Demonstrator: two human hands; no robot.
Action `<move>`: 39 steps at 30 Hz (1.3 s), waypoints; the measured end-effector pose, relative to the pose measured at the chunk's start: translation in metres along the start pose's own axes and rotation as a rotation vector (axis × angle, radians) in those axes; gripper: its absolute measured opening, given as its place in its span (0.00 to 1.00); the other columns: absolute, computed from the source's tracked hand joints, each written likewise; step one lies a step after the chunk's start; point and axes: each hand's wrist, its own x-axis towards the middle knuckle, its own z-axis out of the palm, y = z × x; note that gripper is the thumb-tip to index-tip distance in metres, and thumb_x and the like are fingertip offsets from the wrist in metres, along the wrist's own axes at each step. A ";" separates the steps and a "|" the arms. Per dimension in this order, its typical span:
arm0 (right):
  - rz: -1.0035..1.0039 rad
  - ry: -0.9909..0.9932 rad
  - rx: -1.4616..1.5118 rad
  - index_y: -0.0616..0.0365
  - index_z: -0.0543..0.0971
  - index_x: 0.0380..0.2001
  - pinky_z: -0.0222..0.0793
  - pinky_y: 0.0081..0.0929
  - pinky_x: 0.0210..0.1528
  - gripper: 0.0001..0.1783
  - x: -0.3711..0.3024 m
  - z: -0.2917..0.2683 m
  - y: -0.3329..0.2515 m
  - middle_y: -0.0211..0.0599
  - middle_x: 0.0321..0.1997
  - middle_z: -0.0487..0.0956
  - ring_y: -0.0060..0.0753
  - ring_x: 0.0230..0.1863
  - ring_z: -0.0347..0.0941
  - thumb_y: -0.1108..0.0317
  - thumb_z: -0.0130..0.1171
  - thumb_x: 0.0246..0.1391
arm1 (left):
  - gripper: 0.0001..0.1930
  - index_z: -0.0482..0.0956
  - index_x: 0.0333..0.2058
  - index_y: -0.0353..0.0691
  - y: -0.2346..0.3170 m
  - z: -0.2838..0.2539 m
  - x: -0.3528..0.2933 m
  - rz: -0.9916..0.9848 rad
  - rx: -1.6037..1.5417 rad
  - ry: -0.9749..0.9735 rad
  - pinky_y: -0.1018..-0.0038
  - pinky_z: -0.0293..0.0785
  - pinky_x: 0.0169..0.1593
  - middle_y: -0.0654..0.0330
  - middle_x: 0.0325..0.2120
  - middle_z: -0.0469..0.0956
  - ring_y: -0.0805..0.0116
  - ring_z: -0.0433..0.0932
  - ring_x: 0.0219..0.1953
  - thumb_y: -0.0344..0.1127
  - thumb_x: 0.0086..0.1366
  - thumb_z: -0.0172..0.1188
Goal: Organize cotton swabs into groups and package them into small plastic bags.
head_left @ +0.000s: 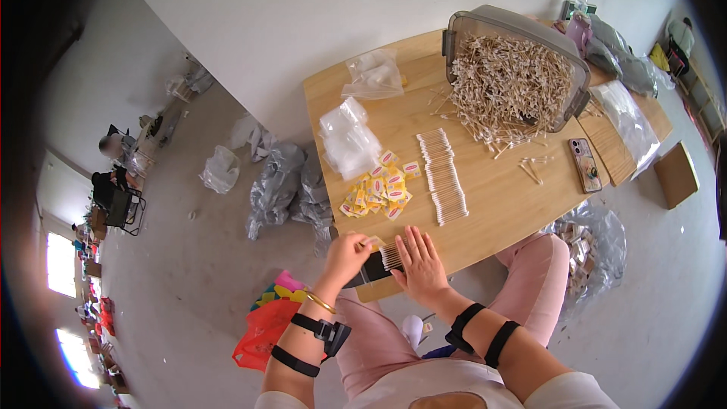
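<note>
My left hand is closed in a pinch on a small yellow-and-white label card at the table's near edge. My right hand lies flat with fingers stretched out, beside and partly over a short row of cotton swabs. Those swabs rest by a black flat piece, partly hidden by my hands. Farther in, a long neat row of cotton swabs lies side by side on the wooden table. A heap of yellow label cards is left of that row.
Clear plastic bags lie behind the cards. A grey tub on its side spills loose cotton swabs. A phone and a few stray swabs lie at the right. A red bag and grey bags are on the floor.
</note>
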 end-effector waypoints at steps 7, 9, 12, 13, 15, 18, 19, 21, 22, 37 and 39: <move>-0.004 0.030 -0.016 0.63 0.55 0.74 0.32 0.47 0.81 0.45 -0.001 0.003 -0.002 0.53 0.80 0.49 0.50 0.82 0.39 0.42 0.47 0.66 | 0.07 0.84 0.35 0.39 0.017 -0.004 -0.002 0.007 0.297 -0.195 0.61 0.78 0.38 0.51 0.32 0.83 0.50 0.83 0.33 0.34 0.61 0.64; -0.005 0.044 -0.018 0.63 0.55 0.74 0.32 0.47 0.81 0.44 -0.001 0.004 -0.001 0.52 0.80 0.50 0.49 0.82 0.39 0.43 0.47 0.65 | 0.06 0.84 0.35 0.39 0.019 -0.006 0.000 0.004 0.310 -0.221 0.61 0.78 0.38 0.51 0.33 0.83 0.49 0.83 0.33 0.33 0.61 0.64; 0.006 0.048 0.003 0.63 0.56 0.74 0.32 0.47 0.81 0.44 -0.002 0.004 0.000 0.52 0.80 0.50 0.49 0.82 0.39 0.43 0.47 0.65 | 0.04 0.83 0.32 0.39 0.024 -0.007 0.002 0.035 0.283 -0.176 0.61 0.79 0.41 0.53 0.34 0.84 0.53 0.84 0.38 0.31 0.59 0.63; 0.009 0.047 0.004 0.63 0.56 0.74 0.32 0.47 0.81 0.44 -0.003 0.004 0.001 0.52 0.80 0.50 0.49 0.82 0.39 0.43 0.47 0.65 | 0.04 0.82 0.32 0.38 0.022 -0.007 0.002 0.023 0.194 -0.160 0.62 0.79 0.41 0.53 0.34 0.85 0.55 0.84 0.38 0.31 0.59 0.64; 0.010 0.047 -0.005 0.63 0.56 0.74 0.32 0.47 0.81 0.44 -0.003 0.004 0.000 0.51 0.80 0.51 0.49 0.82 0.40 0.43 0.48 0.65 | 0.04 0.82 0.32 0.37 0.014 -0.005 0.002 0.009 0.106 -0.144 0.63 0.80 0.42 0.54 0.33 0.85 0.56 0.85 0.37 0.30 0.58 0.65; 0.004 0.070 0.011 0.63 0.56 0.74 0.33 0.47 0.81 0.44 -0.003 0.004 -0.001 0.51 0.80 0.51 0.48 0.82 0.40 0.43 0.47 0.65 | 0.08 0.82 0.35 0.34 -0.005 -0.001 0.003 -0.033 -0.011 -0.181 0.70 0.79 0.38 0.55 0.31 0.85 0.65 0.84 0.32 0.30 0.60 0.67; 0.006 0.068 0.012 0.63 0.56 0.74 0.33 0.47 0.81 0.44 -0.003 0.003 -0.001 0.51 0.80 0.51 0.48 0.82 0.40 0.43 0.47 0.65 | 0.08 0.82 0.36 0.33 -0.010 -0.001 0.005 -0.050 -0.036 -0.228 0.71 0.78 0.38 0.56 0.31 0.85 0.67 0.84 0.32 0.31 0.61 0.67; 0.007 0.056 -0.004 0.63 0.56 0.74 0.32 0.46 0.81 0.44 -0.002 0.003 -0.001 0.51 0.80 0.51 0.48 0.82 0.41 0.43 0.47 0.65 | 0.08 0.83 0.37 0.32 -0.013 0.002 0.006 -0.068 -0.062 -0.278 0.72 0.78 0.38 0.57 0.31 0.85 0.69 0.84 0.32 0.31 0.62 0.67; 0.009 0.054 -0.004 0.63 0.56 0.74 0.32 0.46 0.81 0.44 -0.002 0.003 -0.001 0.51 0.80 0.51 0.48 0.82 0.41 0.43 0.47 0.65 | 0.09 0.83 0.38 0.32 -0.012 0.004 0.007 -0.066 -0.053 -0.278 0.72 0.79 0.38 0.57 0.30 0.85 0.69 0.84 0.32 0.31 0.62 0.67; -0.010 0.075 0.003 0.54 0.56 0.75 0.32 0.47 0.81 0.42 -0.002 0.007 -0.001 0.50 0.80 0.51 0.48 0.82 0.40 0.42 0.48 0.65 | 0.11 0.81 0.38 0.40 0.013 0.030 0.009 -0.052 0.086 -0.061 0.66 0.77 0.37 0.57 0.26 0.83 0.61 0.83 0.31 0.35 0.59 0.70; -0.016 0.064 0.001 0.53 0.57 0.75 0.32 0.47 0.81 0.42 -0.002 0.006 -0.002 0.50 0.80 0.50 0.48 0.82 0.39 0.42 0.48 0.65 | 0.10 0.80 0.37 0.40 0.007 0.033 0.004 -0.049 0.102 0.024 0.66 0.77 0.37 0.57 0.25 0.82 0.60 0.83 0.30 0.35 0.59 0.70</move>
